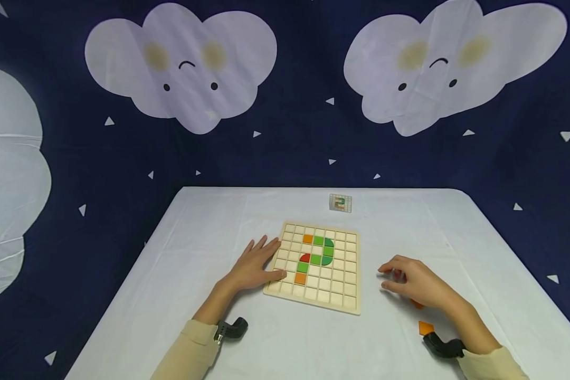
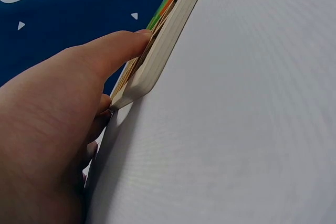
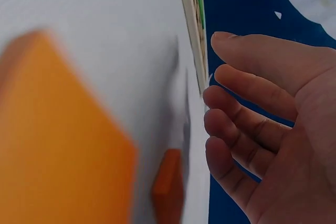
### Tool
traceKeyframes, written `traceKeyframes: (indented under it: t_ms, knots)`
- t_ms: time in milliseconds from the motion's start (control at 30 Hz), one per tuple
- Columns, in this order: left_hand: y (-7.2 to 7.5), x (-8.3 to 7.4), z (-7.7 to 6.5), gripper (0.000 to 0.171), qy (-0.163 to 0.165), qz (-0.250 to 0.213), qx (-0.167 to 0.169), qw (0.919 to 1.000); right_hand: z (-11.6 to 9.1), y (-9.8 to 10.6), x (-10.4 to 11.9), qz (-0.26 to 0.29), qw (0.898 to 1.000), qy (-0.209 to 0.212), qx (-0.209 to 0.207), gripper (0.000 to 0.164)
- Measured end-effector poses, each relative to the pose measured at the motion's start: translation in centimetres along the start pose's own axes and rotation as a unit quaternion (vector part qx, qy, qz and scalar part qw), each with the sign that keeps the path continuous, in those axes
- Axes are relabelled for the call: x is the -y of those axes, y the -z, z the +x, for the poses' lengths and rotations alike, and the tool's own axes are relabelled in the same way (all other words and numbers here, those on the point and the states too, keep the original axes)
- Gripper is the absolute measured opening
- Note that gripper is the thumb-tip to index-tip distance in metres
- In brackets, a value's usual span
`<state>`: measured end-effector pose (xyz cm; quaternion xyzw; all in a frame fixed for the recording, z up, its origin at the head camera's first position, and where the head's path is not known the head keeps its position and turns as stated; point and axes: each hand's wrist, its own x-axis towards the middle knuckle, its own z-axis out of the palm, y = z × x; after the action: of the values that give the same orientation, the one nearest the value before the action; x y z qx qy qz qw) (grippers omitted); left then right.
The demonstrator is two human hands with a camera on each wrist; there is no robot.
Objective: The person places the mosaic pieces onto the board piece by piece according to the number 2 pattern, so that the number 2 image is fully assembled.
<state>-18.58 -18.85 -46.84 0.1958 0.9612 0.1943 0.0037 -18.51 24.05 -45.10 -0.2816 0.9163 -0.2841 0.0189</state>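
A pale wooden grid board (image 1: 347, 274) lies on the table. Orange, green and red pieces sit in its cells, with a red quarter-round piece (image 1: 305, 257) and dark green rounded ones (image 1: 328, 261) among them. My left hand (image 1: 254, 266) rests at the board's left edge, its thumb (image 2: 118, 45) on top and the fingers spread. To the right of the board, my right hand (image 1: 420, 282) hovers with loosely bent fingers, apparently holding nothing in the right wrist view. A red piece (image 1: 397, 273) shows between thumb and fingers in the head view; whether they touch it is unclear.
An orange square piece (image 1: 426, 328) lies by the right wrist, large and blurred in the right wrist view. Another orange-red piece (image 1: 417, 304) is partly under the right hand. A small pattern card (image 1: 340, 203) stands behind the board on the white-covered table (image 1: 218, 221).
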Motion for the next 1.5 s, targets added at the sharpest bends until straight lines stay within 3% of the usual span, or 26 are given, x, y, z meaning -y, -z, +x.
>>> traceKeyframes:
  t_ms: [833, 1100, 1500]
  knots:
    - [0.0, 0.0, -0.1, 0.089, -0.008, 0.002, -0.003, 1.0000, -4.5, 0.9, -1.9, -0.018, 0.998, -0.050, -0.029, 0.035]
    - [0.1, -0.1, -0.1, 0.090, 0.001, 0.003, 0.003, 1.0000, -5.2, 1.2, -2.1, -0.041, 0.996, -0.065, -0.033, 0.037]
    - [0.1, 0.0, 0.0, 0.090, 0.004, -0.005, 0.003, 1.0000, -6.1, 1.6, -2.2, -0.027, 0.996, -0.085, -0.028, 0.034]
